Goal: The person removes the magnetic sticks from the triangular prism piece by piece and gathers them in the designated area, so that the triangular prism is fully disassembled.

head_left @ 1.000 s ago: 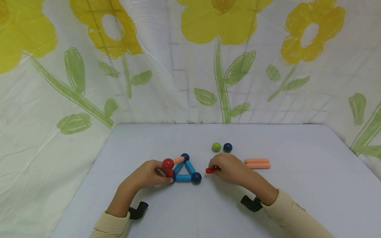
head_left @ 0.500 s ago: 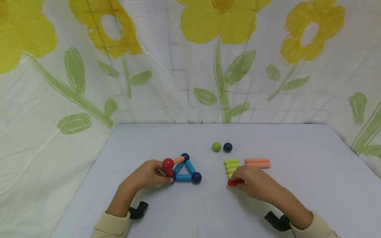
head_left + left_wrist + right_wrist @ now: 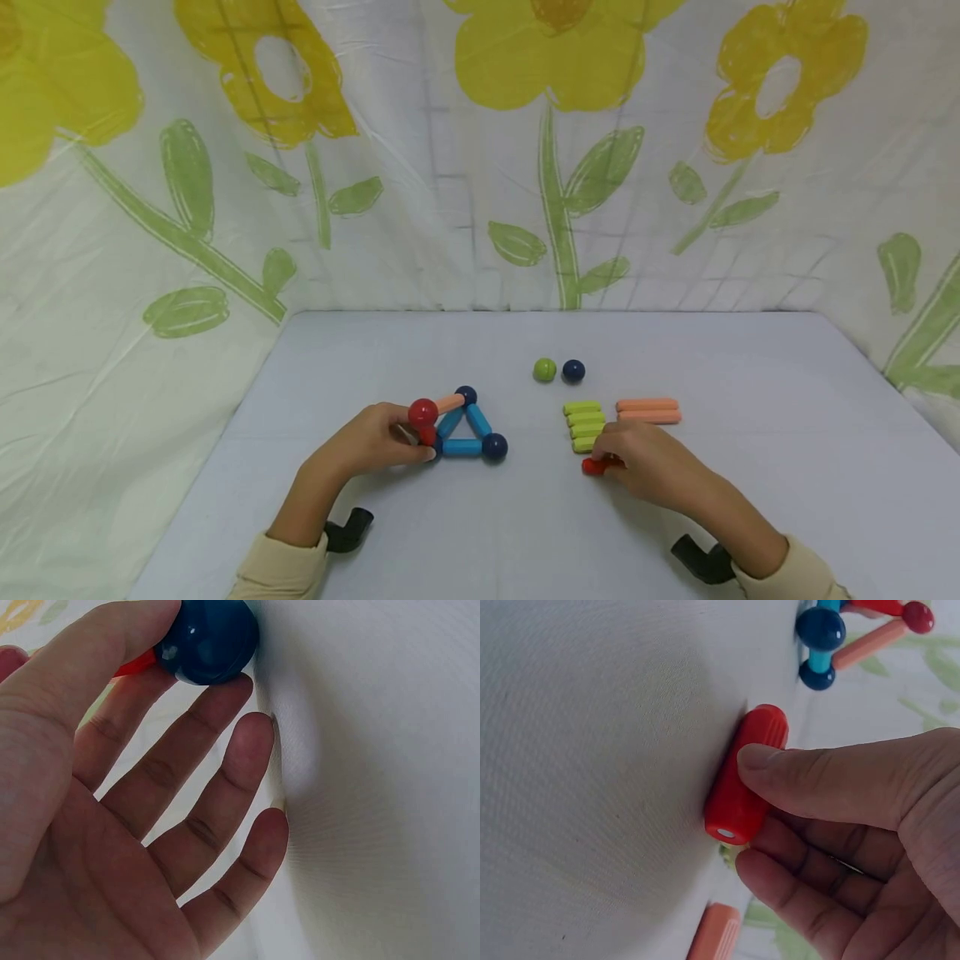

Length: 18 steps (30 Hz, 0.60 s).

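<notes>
**Left hand pinching a navy corner, right hand gripping a red rod**

In the head view we see the right hand covering most of the red rod, with only one end poking out beyond its fingertips. The right wrist view gives us nearly the whole piece: the thumb lies across its side, the fingers curl behind, and a pale disc sits in one end. We cannot tell whether it touches the tabletop.

From the head we cannot make out much of the left hand's grip. Its own wrist view shows the thumb and a fingertip pinching a navy ball, the other fingers spread loosely below.

That ball is the near-left corner of a flat triangle, just right of the left hand, made of light-blue rods with navy balls at the corners. Above the left fingertips we see a glossy red ball on an upright red connector, while a peach rod slopes from it to the far corner. The red rod in the right hand is glossy too, rounded, with fine grooves near one end.

Just beyond the right hand lie four lime rods and two peach rods; farther off sit a lime ball and a loose navy ball.
</notes>
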Tool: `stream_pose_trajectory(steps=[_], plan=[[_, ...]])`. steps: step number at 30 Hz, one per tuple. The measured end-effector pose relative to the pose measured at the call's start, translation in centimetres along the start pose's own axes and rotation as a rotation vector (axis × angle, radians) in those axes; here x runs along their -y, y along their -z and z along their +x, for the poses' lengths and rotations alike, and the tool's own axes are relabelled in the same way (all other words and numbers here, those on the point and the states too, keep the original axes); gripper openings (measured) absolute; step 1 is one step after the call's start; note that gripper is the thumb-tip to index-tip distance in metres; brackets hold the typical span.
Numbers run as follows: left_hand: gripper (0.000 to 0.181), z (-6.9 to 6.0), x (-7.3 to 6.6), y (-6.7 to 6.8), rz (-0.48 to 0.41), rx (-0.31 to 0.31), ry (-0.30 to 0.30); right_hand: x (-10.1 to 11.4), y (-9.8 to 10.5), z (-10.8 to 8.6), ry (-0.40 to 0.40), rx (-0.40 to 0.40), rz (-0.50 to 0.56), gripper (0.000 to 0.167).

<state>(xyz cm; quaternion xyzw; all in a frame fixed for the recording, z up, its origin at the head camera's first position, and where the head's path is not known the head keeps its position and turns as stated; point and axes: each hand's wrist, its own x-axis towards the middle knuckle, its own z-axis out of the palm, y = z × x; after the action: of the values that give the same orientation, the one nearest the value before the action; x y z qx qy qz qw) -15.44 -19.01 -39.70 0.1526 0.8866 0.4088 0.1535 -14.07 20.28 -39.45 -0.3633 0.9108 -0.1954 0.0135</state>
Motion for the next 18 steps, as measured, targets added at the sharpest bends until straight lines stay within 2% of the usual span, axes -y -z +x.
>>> stream_pose_trajectory(steps=[10, 18], plan=[[0.022, 0.02, 0.09, -0.03, -0.003, 0.001, 0.000, -0.06, -0.36, 0.05, 0.006, -0.008, -0.016, 0.022], [0.021, 0.04, 0.13, -0.07, 0.003, -0.004, 0.000, -0.05, -0.63, 0.07, -0.007, -0.055, -0.032, 0.022]])
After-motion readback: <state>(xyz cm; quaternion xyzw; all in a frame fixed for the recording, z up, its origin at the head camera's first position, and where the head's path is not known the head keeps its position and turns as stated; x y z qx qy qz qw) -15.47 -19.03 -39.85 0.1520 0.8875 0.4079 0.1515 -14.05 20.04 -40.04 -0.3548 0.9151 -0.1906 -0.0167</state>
